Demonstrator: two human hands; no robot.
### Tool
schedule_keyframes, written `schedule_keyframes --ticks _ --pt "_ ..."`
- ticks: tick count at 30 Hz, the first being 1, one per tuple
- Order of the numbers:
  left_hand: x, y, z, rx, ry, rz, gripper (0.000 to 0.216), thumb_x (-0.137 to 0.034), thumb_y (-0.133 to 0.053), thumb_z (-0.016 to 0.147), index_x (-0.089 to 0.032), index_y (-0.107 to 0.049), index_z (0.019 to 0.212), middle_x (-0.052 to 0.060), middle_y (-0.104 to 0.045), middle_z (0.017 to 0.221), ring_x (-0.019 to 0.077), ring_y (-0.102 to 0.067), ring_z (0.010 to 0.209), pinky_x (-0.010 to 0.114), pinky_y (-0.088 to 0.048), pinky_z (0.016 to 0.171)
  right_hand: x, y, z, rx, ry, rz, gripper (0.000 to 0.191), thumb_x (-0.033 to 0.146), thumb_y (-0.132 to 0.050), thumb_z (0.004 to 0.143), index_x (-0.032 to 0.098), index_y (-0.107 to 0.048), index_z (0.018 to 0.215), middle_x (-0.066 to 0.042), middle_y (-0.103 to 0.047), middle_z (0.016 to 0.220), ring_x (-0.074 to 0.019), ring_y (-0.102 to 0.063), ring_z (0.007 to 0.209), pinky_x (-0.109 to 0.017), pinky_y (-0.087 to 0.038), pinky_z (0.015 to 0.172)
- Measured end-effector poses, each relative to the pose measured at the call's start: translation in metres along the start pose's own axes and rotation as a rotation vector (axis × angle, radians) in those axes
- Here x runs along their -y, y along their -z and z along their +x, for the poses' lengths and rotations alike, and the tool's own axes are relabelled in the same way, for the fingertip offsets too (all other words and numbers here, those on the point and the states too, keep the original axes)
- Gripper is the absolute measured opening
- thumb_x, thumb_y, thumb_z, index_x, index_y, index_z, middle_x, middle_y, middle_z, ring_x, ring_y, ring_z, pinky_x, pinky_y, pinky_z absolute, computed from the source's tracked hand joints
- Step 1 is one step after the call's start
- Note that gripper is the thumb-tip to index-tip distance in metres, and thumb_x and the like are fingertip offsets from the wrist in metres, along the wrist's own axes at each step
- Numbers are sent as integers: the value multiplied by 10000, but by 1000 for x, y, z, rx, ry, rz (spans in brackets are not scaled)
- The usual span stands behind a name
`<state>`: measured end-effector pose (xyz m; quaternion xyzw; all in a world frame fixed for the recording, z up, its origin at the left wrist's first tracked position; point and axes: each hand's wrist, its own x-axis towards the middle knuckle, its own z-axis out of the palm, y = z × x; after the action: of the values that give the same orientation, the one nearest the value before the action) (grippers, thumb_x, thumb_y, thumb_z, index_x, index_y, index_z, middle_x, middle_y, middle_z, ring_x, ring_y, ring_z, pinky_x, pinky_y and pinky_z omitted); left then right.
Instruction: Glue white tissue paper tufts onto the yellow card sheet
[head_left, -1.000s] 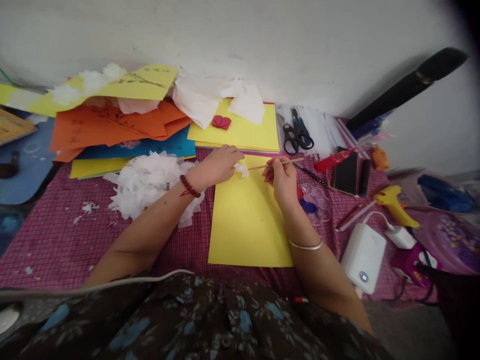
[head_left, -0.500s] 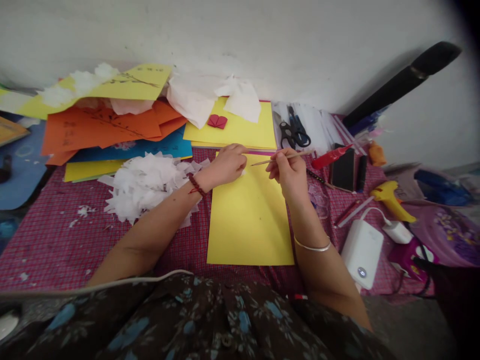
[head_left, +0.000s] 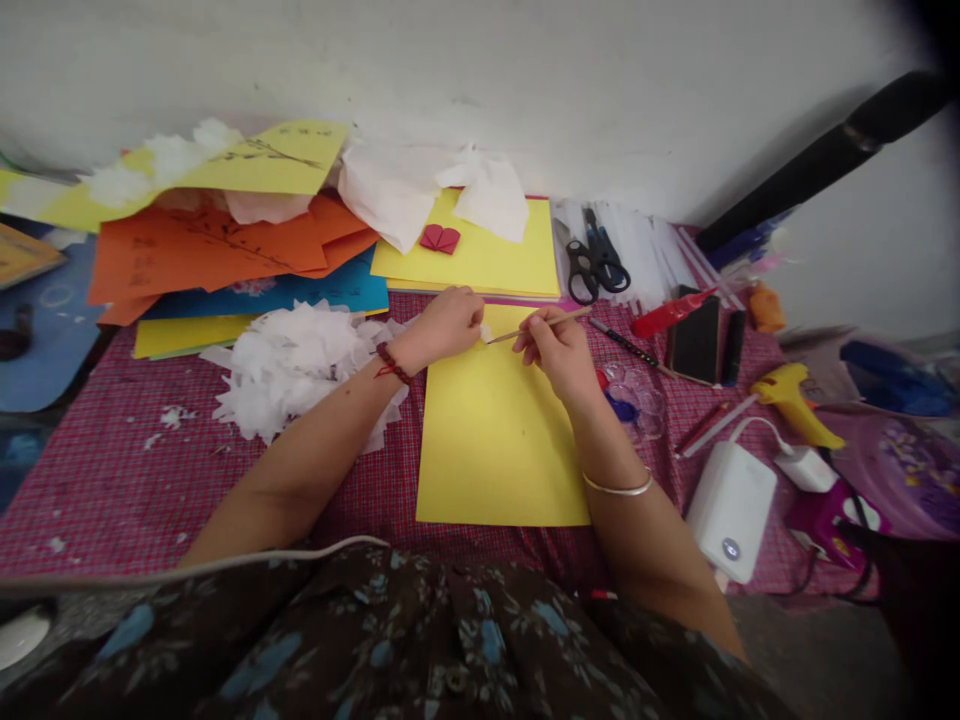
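A sheet of yellow paper lies flat in front of me. Over its upper left corner, my left hand is closed, with a small white tissue piece showing at its fingertips. My right hand pinches a thin wooden stick whose tip points left and meets or nearly meets that white piece. A heap of cut white tissue paper sits beside my left forearm. Behind the sheet, a folded red paper piece rests on a yellow stack.
Orange sheets and other coloured papers pile up at the back left. Scissors, a red tube, a clear palette, a yellow glue gun and a white power bank lie to the right. A wall stands behind.
My right hand has moved left and slightly down, bringing the stick's tip to the white piece. My left hand has shifted slightly left. The whole view has shifted a little.
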<state>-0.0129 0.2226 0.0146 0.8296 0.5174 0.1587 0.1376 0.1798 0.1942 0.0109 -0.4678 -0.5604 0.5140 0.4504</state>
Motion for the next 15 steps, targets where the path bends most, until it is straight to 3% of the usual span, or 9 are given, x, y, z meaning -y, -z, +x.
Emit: schedule_keyframes --ticks 9,13,15 --pt "1 1 -1 16 -4 30 184 -89 -513 724 -137 -678 788 94 -693 834 224 -629 830 334 -467 748 -10 -4 7 -48 81 -37 281 454 -598 879 191 -574 785 27 -644 614 -60 -518 401 -186 -355 379" --pt "-4 3 -2 24 10 4 222 -152 -549 767 -134 -694 934 96 -715 936 225 -639 888 331 -480 789 -11 -5 7 -42 74 -43 277 453 -607 880 191 -578 797 21 -666 636 -59 -529 408 -183 -368 386" --pt "-6 2 -2 20 26 -6 198 -173 -555 784 -140 -703 912 94 -715 933 223 -638 890 334 -484 803 -10 -5 7 -33 63 -29 286 466 -619 873 192 -579 799 25 -665 633 -58 -534 416 -178 -370 387"
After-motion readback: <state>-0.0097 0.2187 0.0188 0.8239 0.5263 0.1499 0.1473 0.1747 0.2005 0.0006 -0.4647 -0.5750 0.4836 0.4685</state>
